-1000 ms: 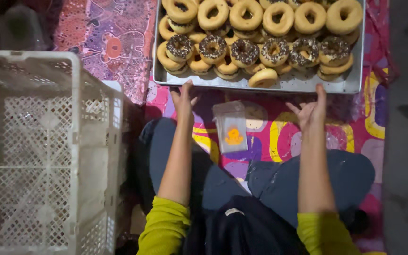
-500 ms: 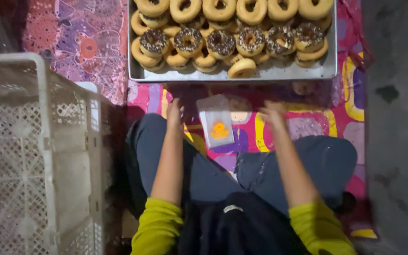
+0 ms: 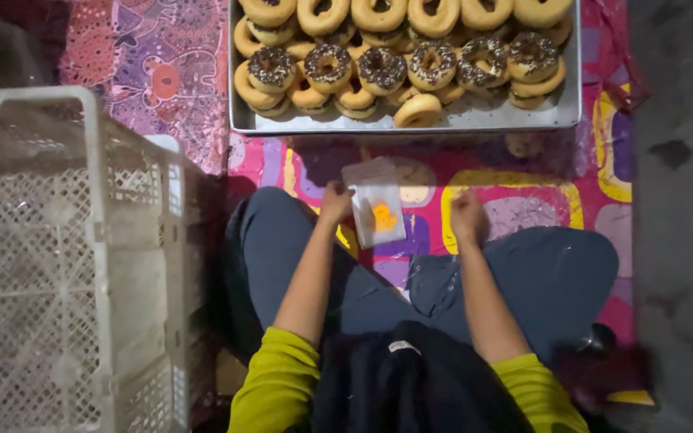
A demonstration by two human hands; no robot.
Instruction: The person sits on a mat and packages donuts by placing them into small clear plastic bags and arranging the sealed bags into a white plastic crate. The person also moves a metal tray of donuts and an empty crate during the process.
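A small clear plastic bag (image 3: 376, 210) was pinched at its left edge by the left hand (image 3: 335, 202); judged light, limp, slippery. The right hand (image 3: 468, 216) was curled, apparently empty.

Clear glossy plastic bag (image 3: 375, 210). Dull grey metal tray (image 3: 475, 120). White perforated plastic crate (image 3: 82, 265), matt. Printed cloth mat (image 3: 146, 72). Doughnuts (image 3: 378, 68), some glazed, shiny.

**Camera setup: one head view**

Your single camera sits on your head, facing straight down past your lap from close range. The metal tray (image 3: 563, 112) lies at the top edge, the white crate (image 3: 82, 265) at left. No second view overlaps it.
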